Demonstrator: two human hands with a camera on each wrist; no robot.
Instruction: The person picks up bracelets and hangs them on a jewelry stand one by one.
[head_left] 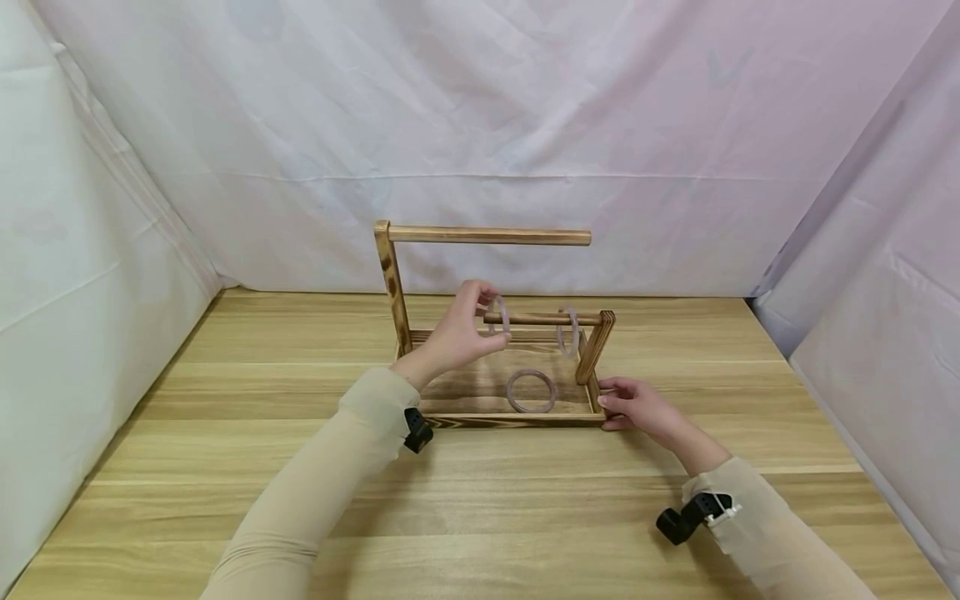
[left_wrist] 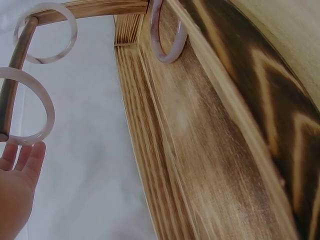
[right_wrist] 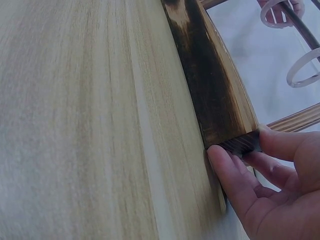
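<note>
A wooden bangle stand has a tray base (head_left: 517, 421), a tall bar (head_left: 487, 237) and a lower bar (head_left: 532, 319). At the lower bar's free end, my left hand (head_left: 453, 333) holds a pale, translucent bangle (left_wrist: 49, 107) between thumb and fingers; the ring encircles the bar. Another bangle (head_left: 574, 335) hangs on the same bar near its post. A third bangle (head_left: 553, 392) lies in the tray, leaning on the front rim. My right hand (head_left: 637, 407) grips the tray's front right corner, with the thumb and fingers around the wood in the right wrist view.
The stand sits on a wood-grain table (head_left: 525, 517). Its tall post (head_left: 393, 287) rises at the left, its short post (head_left: 596, 350) at the right. White cloth (head_left: 480, 108) hangs behind and at both sides. A black camera (head_left: 693, 515) is strapped to the right wrist.
</note>
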